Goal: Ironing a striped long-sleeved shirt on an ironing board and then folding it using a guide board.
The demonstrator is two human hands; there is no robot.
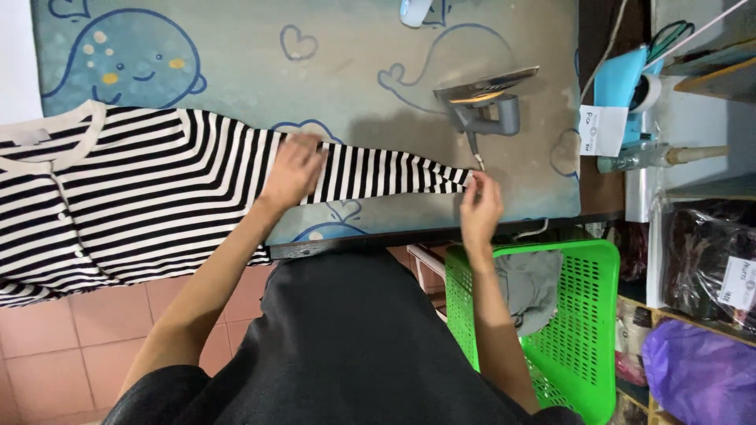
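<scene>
A black-and-white striped cardigan [142, 197] lies across a blue ironing mat [236, 71] printed with whales. One sleeve [378, 175] stretches to the right. My left hand [293, 169] presses flat on the sleeve near the shoulder, fingers spread. My right hand [479, 206] pinches the sleeve's cuff at its far right end, pulling it straight. A grey steam iron [484, 102] stands on its heel just above the cuff.
A green plastic basket [583, 315] with grey cloth inside stands at the lower right, below the table edge. Shelves with bagged items, a purple bag [701, 370] and a spray bottle [638, 157] are on the right. Pink floor tiles show at lower left.
</scene>
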